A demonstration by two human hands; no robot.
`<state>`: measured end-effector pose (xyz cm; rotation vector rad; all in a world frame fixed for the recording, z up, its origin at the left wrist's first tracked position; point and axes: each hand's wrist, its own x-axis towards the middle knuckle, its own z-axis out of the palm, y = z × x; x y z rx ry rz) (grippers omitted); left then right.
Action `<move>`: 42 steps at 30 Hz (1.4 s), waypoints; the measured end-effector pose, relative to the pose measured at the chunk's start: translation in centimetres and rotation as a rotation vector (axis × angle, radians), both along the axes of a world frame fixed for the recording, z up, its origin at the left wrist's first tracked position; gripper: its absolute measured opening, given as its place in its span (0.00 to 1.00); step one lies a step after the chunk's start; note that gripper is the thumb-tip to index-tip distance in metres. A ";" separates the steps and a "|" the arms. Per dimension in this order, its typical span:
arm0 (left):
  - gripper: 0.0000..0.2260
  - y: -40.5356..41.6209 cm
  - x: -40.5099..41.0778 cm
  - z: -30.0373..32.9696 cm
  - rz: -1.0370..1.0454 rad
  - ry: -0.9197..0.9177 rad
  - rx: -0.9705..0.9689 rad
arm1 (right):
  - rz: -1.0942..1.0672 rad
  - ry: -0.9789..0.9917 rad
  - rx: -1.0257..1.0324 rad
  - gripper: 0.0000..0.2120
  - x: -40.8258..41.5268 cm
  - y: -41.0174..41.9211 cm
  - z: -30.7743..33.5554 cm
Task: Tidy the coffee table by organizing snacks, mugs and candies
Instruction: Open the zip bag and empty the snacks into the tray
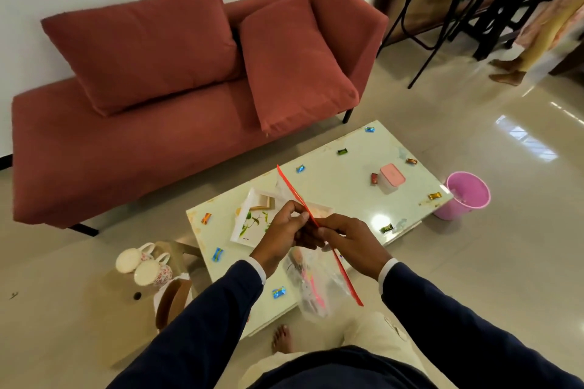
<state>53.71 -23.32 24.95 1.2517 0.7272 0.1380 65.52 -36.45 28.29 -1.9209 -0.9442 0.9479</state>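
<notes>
My left hand (pixel 286 224) and right hand (pixel 349 238) both pinch the red seal of the zip bag (pixel 313 287) above the desk (pixel 341 189); it's light, limp, slippery film. Best held at that stiffer strip; candies lie scattered on the desk.

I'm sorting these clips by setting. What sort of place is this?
Most likely a home living room: a red sofa with loose cushions against the wall, a low coffee table strewn with wrapped candies, and a glossy tiled floor.

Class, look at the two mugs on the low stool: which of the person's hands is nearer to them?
Left. The left hand pinches the zip bag on the side toward the mugs; the right hand grips the bag's red strip farther away.
</notes>
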 end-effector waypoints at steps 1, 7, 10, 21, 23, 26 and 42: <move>0.07 0.1 0.4 -0.2 0.014 0.017 -0.002 | 0.011 -0.003 -0.008 0.09 0.3 0.2 -0.2; 0.08 0.2 3.8 -0.7 0.161 0.168 0.039 | 0.169 -0.091 0.007 0.10 3.8 1.4 -1.6; 0.06 0.0 6.4 -0.6 0.253 0.196 0.032 | 0.254 -0.159 0.049 0.13 6.5 1.9 -2.3; 0.06 -2.5 18.0 0.4 0.428 0.216 0.020 | 0.191 0.084 0.038 0.11 19.4 1.9 -3.6; 0.06 -2.9 18.9 0.5 0.437 0.189 0.007 | 0.185 0.108 0.031 0.08 20.9 2.3 -3.5; 0.05 -3.1 20.1 1.0 0.441 0.157 -0.055 | 0.174 0.197 0.027 0.08 22.6 3.0 -3.1; 0.05 -2.5 19.4 0.7 0.564 0.160 0.066 | 0.093 0.342 -0.045 0.11 21.7 7.2 -2.8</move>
